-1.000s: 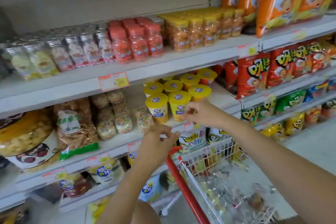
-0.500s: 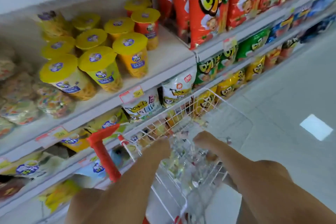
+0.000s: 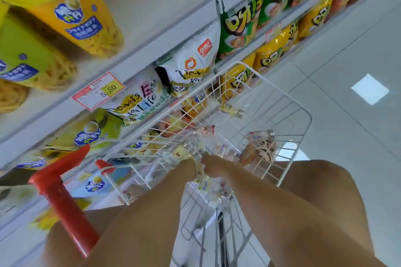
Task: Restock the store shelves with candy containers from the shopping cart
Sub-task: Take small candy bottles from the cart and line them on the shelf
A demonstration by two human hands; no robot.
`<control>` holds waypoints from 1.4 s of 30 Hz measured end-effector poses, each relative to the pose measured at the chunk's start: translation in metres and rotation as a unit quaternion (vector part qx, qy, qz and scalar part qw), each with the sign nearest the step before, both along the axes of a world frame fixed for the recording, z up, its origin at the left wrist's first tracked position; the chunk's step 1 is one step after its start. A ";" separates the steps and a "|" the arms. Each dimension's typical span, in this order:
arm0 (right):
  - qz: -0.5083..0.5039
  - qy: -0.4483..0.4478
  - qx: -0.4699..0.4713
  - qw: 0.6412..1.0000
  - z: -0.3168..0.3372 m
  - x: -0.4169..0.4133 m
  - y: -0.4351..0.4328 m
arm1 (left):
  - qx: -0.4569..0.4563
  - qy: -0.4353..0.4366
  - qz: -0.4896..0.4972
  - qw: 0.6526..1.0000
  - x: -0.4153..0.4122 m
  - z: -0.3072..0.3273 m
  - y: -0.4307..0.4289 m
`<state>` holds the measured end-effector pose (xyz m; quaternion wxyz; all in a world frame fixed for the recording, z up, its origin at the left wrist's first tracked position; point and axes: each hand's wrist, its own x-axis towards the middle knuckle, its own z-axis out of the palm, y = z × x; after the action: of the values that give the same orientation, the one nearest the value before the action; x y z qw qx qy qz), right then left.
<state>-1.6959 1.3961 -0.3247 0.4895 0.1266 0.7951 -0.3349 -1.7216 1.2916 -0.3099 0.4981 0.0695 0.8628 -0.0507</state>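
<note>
The shopping cart (image 3: 256, 76) is white wire with a red handle (image 3: 63, 197). The candy containers (image 3: 204, 131) in it are clear with silver caps, showing pink and pale yellow. On the pale grey shelf (image 3: 169, 17) stand yellow cups (image 3: 86, 21) with blue labels. The price tag (image 3: 97, 91) is white, red-bordered, with a yellow patch. The snack bags (image 3: 138, 102) are white with yellow and black lettering, beside green chip bags (image 3: 236, 28) and yellow chip bags (image 3: 269, 54).

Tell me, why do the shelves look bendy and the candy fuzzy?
Head view: the wide lens bends the shelves toward the edges; the candy jars in the cart are smeared by blur; a bright glare patch shines on the floor.
</note>
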 end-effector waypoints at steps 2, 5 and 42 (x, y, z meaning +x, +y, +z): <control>0.024 0.036 0.013 0.999 0.000 -0.001 -0.005 | 0.017 -0.002 0.003 1.000 0.004 -0.007 0.001; 0.027 0.059 0.052 0.997 -0.004 0.003 -0.008 | 0.033 -0.004 0.005 0.999 0.008 -0.014 0.004; 0.268 0.050 0.107 0.956 0.072 0.015 -0.001 | 0.318 0.040 0.346 0.882 0.003 0.214 -0.089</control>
<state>-1.6806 1.3948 -0.2530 0.5048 -0.0565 0.8543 -0.1104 -1.7187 1.2027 -0.0956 0.4007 -0.0808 0.8209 0.3988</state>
